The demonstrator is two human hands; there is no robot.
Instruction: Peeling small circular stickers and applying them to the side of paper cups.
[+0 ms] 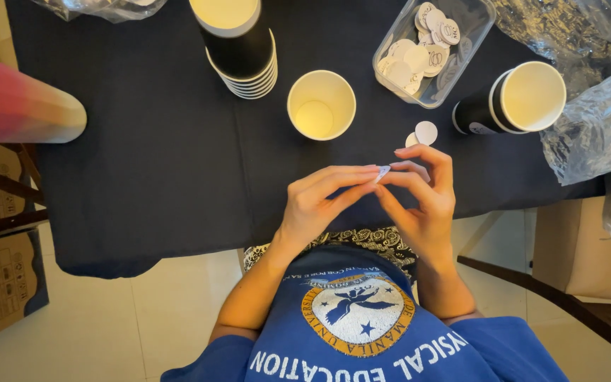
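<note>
Dark-clothed table point(150, 170): paper cups point(321, 105), sticker tub point(433, 49).

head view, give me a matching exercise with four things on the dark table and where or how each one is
Things:
1. single paper cup
2. stack of cups
3. clear plastic box
4. small white sticker

Places or states:
A. pinched between the fingertips of the left hand and the right hand
B. holds many round white stickers
C. stands upright and open, empty, alone in the middle of the table
D. nested together, dark outside, at the far edge

Pairs: 1-C, 2-D, 3-B, 4-A
</note>
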